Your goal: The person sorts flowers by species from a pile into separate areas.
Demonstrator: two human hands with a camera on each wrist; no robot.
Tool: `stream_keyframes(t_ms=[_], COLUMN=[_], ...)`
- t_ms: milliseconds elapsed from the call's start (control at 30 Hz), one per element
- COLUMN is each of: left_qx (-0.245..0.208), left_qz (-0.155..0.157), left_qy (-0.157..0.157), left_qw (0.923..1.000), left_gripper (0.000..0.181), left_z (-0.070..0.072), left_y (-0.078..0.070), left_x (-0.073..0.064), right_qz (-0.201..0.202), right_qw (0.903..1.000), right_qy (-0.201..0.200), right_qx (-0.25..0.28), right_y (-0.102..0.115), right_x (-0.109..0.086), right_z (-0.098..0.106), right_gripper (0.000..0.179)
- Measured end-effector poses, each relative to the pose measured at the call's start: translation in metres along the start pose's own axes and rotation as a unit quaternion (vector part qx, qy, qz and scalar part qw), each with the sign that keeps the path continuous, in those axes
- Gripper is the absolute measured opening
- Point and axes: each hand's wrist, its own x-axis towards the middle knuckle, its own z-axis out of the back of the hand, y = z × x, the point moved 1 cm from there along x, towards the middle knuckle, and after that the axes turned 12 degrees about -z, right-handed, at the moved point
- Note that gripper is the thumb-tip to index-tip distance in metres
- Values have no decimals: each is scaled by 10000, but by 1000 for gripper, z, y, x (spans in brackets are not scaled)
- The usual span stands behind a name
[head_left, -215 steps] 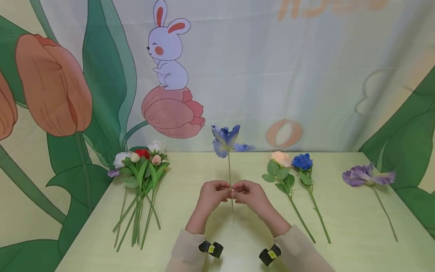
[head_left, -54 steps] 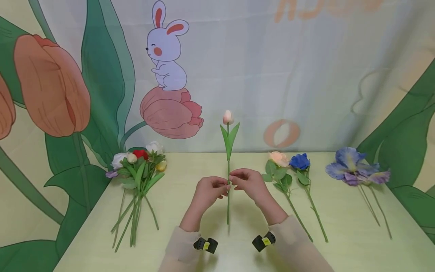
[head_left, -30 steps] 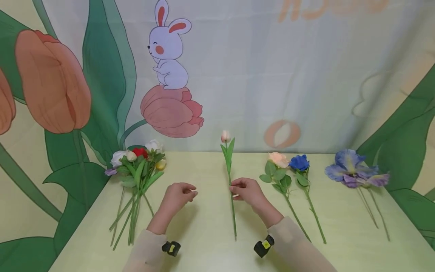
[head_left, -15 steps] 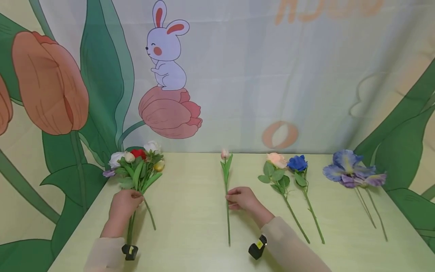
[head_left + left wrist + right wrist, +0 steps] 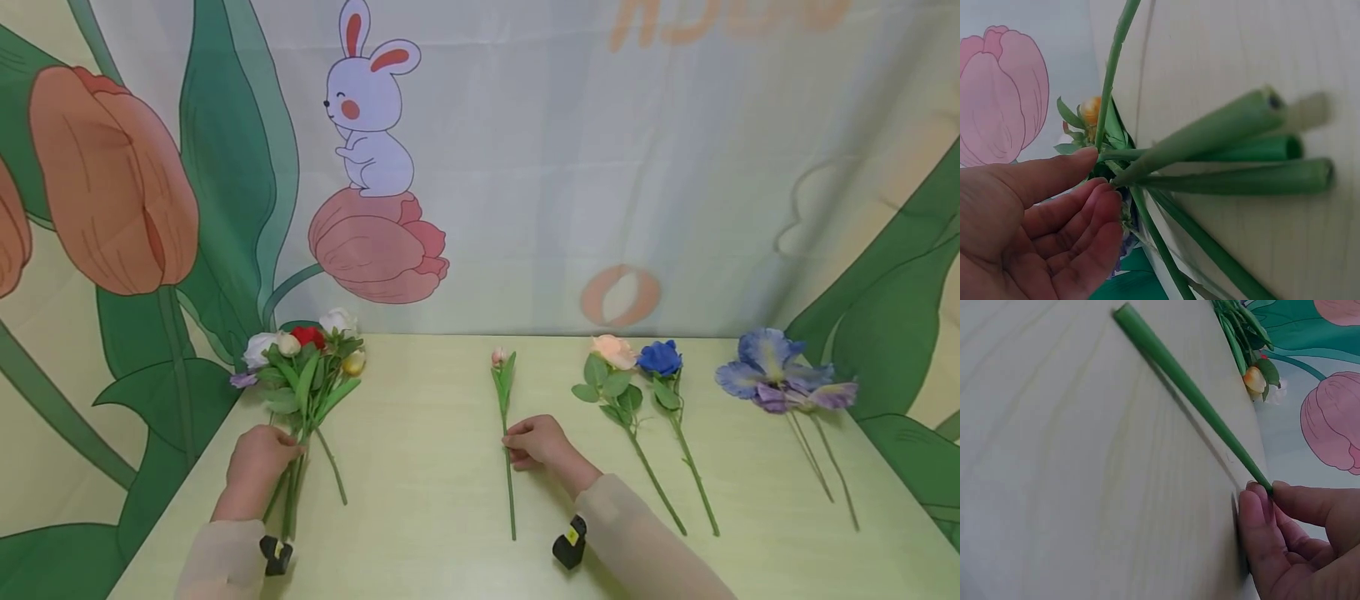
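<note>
In the head view my right hand (image 5: 542,442) pinches the green stem of a pink tulip (image 5: 503,385), low over the middle of the table. The right wrist view shows thumb and fingertips on that tulip stem (image 5: 1191,394), its shadow close beside it. My left hand (image 5: 262,462) is at the stems of the flower bunch (image 5: 307,375) on the left. Seen from the left wrist, thumb and fingers close in at the green stems (image 5: 1204,137), fingertips right on them. The bunch has white, red, yellow and purple blooms.
A peach rose (image 5: 613,352) and a blue rose (image 5: 660,358) lie right of the tulip. Farther right, a blue iris-like flower (image 5: 768,354) overlaps a purple one (image 5: 836,393). A printed cloth backdrop (image 5: 510,167) hangs behind the pale table (image 5: 420,517).
Earlier both hands held a blue iris-like flower, then the pink tulip. My left hand let go and moved left to the bunch; my right hand lowered the tulip. The blue flower now lies at right.
</note>
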Motion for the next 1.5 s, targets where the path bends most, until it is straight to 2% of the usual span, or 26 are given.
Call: stream_keyframes(t_ms=[300, 567, 800, 967, 1267, 1500], left_qx=[221, 258, -129, -464, -790, -1211], left_qz=[-78, -90, 15, -179, -325, -393], left_qy=[81, 25, 50, -24, 22, -127], left_qw=[9997, 9996, 9999, 9988, 9963, 9918], left_gripper=[27, 20, 24, 21, 29, 31], left_z=[-1, -2, -2, 5, 16, 14], left_y=[-1, -5, 0, 0, -17, -46], left_x=[12, 16, 15, 13, 7, -1], right_qz=[140, 309, 253, 277, 344, 815], right_qw=[9991, 9974, 9975, 9970, 9959, 9909], right_qy=[-128, -184, -193, -225, -226, -240], right_qx=[-391, -629, -634, -683, -803, -1041], right_y=[1, 1, 2, 2, 7, 14], right_x=[5, 2, 2, 3, -4, -18], right_z=[-1, -3, -4, -3, 4, 19], right_gripper=[12, 11, 12, 13, 15, 19])
